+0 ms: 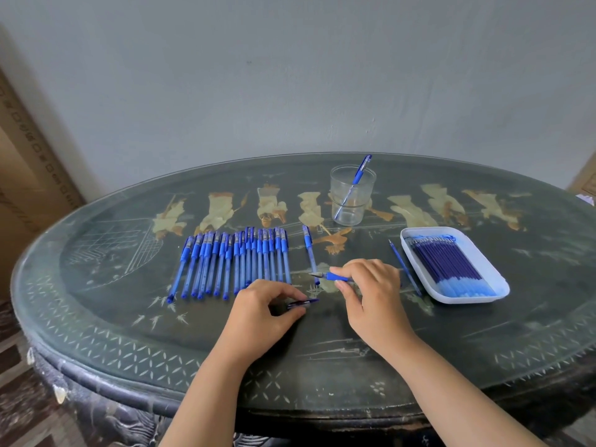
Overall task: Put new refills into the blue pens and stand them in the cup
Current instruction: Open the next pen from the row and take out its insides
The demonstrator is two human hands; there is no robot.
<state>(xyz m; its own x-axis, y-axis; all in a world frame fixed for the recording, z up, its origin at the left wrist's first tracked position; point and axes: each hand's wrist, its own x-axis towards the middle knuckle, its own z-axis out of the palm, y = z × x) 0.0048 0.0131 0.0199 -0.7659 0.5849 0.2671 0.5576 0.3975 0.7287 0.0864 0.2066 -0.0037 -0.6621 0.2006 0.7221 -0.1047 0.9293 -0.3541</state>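
Your right hand [367, 285] pinches a pen [337, 278] by its rubber grip, and your left hand [267, 308] curls round a short blue piece [304, 303]. The pen looks light, stiff and slick, so hold it at that grip. The cup [351, 195] stands beyond your right fingers [351, 267], and the refills [448, 262] lie in the tray [467, 300] to their right.

Right grip [367, 283] pinches a blue pen [335, 277], tip pointing left; left grip [267, 306] holds a small dark-blue piece [303, 304] close to the table [129, 317]. Behind it lies a row of pens [232, 259]. A lone pen [358, 175] leans in the clear cup [366, 188], and refills [448, 266] fill the white tray [467, 299].
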